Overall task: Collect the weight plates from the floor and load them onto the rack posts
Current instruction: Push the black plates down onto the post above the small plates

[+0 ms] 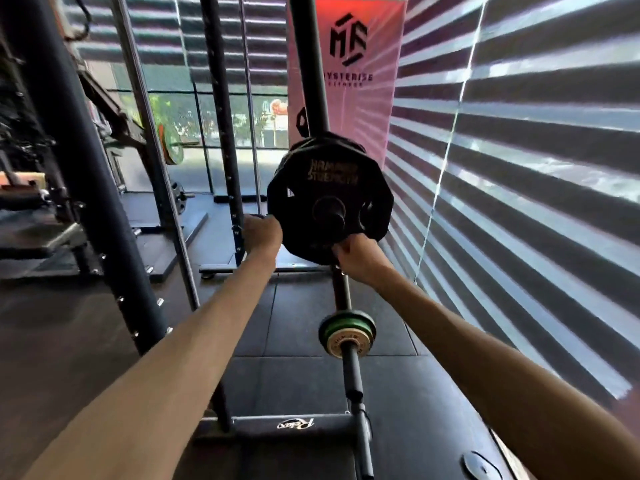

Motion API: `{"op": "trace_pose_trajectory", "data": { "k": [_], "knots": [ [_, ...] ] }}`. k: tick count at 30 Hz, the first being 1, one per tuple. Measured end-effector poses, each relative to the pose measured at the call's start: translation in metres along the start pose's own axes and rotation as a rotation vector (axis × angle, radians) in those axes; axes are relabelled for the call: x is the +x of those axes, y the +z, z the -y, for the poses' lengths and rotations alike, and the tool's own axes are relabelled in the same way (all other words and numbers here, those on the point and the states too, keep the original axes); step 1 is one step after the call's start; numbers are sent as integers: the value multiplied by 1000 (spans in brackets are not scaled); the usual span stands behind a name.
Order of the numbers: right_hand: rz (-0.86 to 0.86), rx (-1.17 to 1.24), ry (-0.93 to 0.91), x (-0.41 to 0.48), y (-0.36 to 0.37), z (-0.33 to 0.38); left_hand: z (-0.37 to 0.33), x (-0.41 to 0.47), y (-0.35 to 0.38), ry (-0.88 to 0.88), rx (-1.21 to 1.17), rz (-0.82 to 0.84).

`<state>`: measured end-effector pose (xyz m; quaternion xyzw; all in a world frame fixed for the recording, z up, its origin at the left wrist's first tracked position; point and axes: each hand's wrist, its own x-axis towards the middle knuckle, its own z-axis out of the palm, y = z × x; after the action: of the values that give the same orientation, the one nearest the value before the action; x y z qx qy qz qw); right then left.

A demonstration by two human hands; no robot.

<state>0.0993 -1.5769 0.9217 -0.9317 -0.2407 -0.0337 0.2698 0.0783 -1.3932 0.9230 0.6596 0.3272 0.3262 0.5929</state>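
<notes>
A large black weight plate [329,188] with pale lettering hangs on a rack post [335,216] at chest height, the post's end showing through its centre hole. My left hand [262,233] grips the plate's left edge. Closed on its lower rim is my right hand [356,256]. Below, a lower post [351,368] carries a small green-rimmed plate [347,329] with a pale one in front of it. The black upright [310,64] of the rack rises behind the big plate.
A striped blind wall [519,202] runs close along the right. Rack uprights [83,188] with holes stand to the left. A black base bar [294,426] lies on the dark rubber floor. A green plate on a barbell [172,143] sits far back left. A grey disc [481,465] lies bottom right.
</notes>
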Motion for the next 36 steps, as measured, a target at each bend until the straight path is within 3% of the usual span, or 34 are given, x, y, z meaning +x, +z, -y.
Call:
{"op": "trace_pose_trajectory", "data": {
  "k": [3,8,11,18,25,36],
  "knots": [
    [-120,-15,15,6,-35,17,-50,1,-7,189,-14,-91],
    [-596,52,-123,21,-77,23,-72,7,-2,434,89,92],
    [-758,21,-204,44,-81,10,-63,13,10,532,146,179],
    [-749,138,-276,80,-47,-14,-33,12,29,663,25,50],
    [-798,18,-378,99,-55,-4,-14,19,47,624,-124,-78],
    [-961,-61,-334,127,-48,-3,-15,29,58,694,-123,-152]
  ]
}}
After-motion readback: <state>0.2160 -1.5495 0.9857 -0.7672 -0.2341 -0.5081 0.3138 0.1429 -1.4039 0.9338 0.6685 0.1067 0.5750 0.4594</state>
